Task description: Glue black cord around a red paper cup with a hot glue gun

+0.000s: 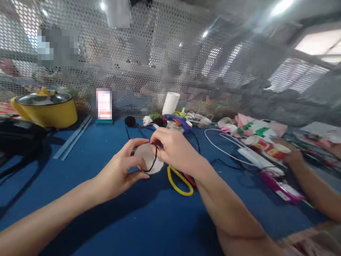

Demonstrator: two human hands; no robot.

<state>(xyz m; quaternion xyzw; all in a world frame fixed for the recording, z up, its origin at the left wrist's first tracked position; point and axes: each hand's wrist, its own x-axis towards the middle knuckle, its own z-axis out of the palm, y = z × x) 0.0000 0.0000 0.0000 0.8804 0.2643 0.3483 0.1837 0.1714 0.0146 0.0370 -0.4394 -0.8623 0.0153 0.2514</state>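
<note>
Over the blue table, my left hand (124, 169) grips a white round piece (145, 153) by its edge, fingers and thumb closed on it. Whether this is a flat disc or a cup seen end-on, I cannot tell. A thin black cord (155, 158) curves across its face. My right hand (170, 144) is closed at the upper right edge, pinching the cord between thumb and fingers. Just below my right wrist lies a bent yellow strip (177, 186), with a bit of red strip (190, 179) beside it. Behind the hands is a ball of black yarn (130, 121).
A blue glue gun (179, 121) lies beyond my right hand, near a white cup stack (171, 103). At left stand a yellow pot (55, 113) and a lit phone (104, 104). Another person's hand (289, 151) is at right, beside a white power strip (258, 161).
</note>
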